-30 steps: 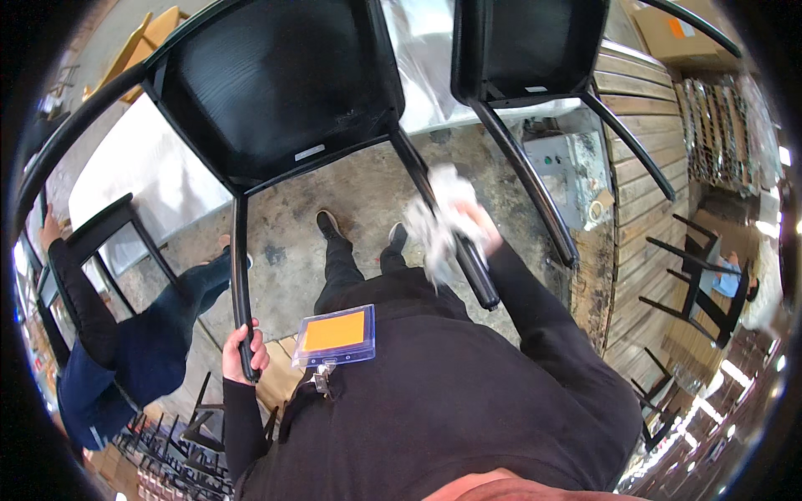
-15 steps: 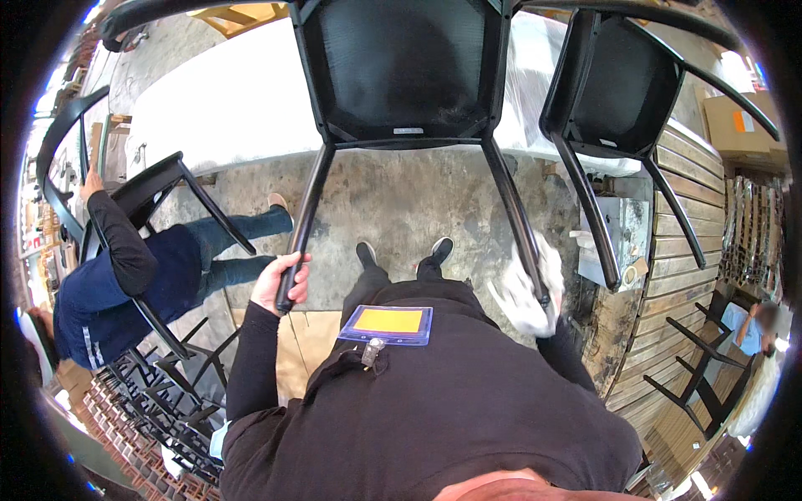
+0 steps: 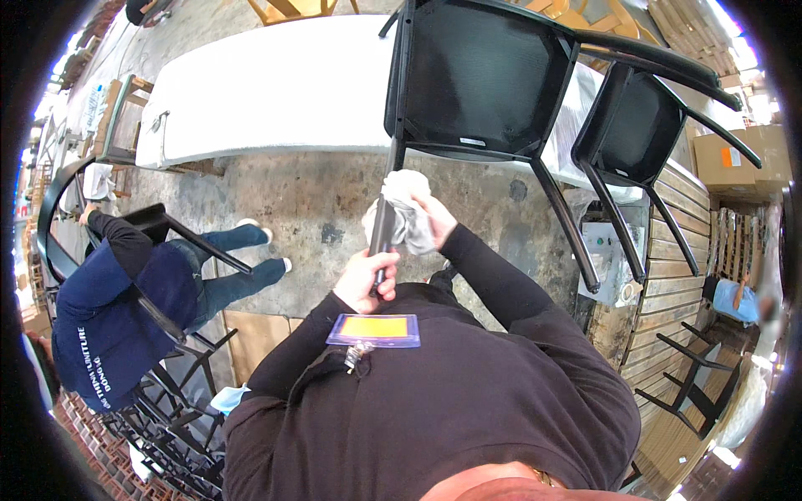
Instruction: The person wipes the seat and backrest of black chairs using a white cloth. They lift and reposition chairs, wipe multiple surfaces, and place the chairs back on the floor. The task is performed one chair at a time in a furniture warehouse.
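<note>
A black chair (image 3: 480, 79) lies tipped with its seat on the white table (image 3: 276, 88) and its legs pointing toward me. My left hand (image 3: 366, 280) grips the lower end of its left leg (image 3: 386, 213). My right hand (image 3: 433, 219) presses a crumpled white cloth (image 3: 403, 219) against the same leg, just above the left hand. A badge with an orange card (image 3: 374, 329) hangs on my dark top.
A second black chair (image 3: 635, 125) rests on the table to the right. At the left a person in a blue top (image 3: 113, 309) handles another black chair (image 3: 159, 225). Stacked black chairs (image 3: 167, 426) stand at lower left, wooden pallets (image 3: 668, 275) and a cardboard box (image 3: 739, 159) at right.
The view has swung so the chair leg is now in front of me. My right hand brought the cloth from the right leg over to the left leg, above my left hand.
</note>
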